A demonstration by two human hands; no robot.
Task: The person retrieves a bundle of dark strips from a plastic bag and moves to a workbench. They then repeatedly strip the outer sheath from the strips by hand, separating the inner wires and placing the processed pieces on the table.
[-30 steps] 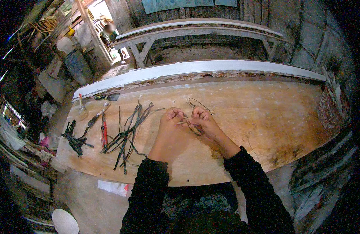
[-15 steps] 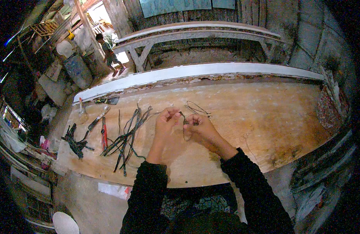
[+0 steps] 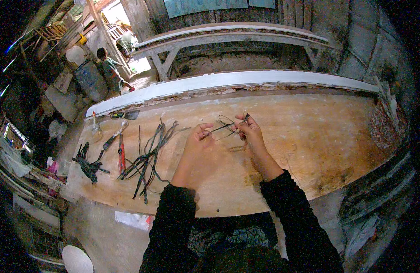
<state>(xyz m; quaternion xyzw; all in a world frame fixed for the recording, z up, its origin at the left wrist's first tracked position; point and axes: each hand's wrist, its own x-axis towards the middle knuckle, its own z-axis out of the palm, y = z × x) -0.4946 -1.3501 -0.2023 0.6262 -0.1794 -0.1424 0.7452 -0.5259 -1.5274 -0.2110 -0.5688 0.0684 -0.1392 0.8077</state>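
Observation:
A thin dark strip [image 3: 220, 128] is stretched between my two hands, above the middle of the wooden table. My left hand [image 3: 197, 142] pinches one end between thumb and fingers. The other end, which looks folded or knotted, is pinched in my right hand [image 3: 252, 135], where the fingers partly hide it. Behind the strip, a thin wire-like loop [image 3: 225, 117] shows between the hands. Left of my left hand lies a loose pile of long dark strips [image 3: 148, 159], crossing one another. A tighter bundle of dark strips [image 3: 88, 164] sits farther left.
A red-handled tool [image 3: 121, 154] and a knife-like tool [image 3: 113, 137] lie beside the pile. A small clear bottle [image 3: 96, 132] stands near the table's left edge. A white-topped bench [image 3: 232, 82] runs along the far side. A person [image 3: 110, 68] is near the doorway.
My hands have moved apart, the right one going right and slightly away, pulling the dark strip out between them. The person by the doorway has moved left.

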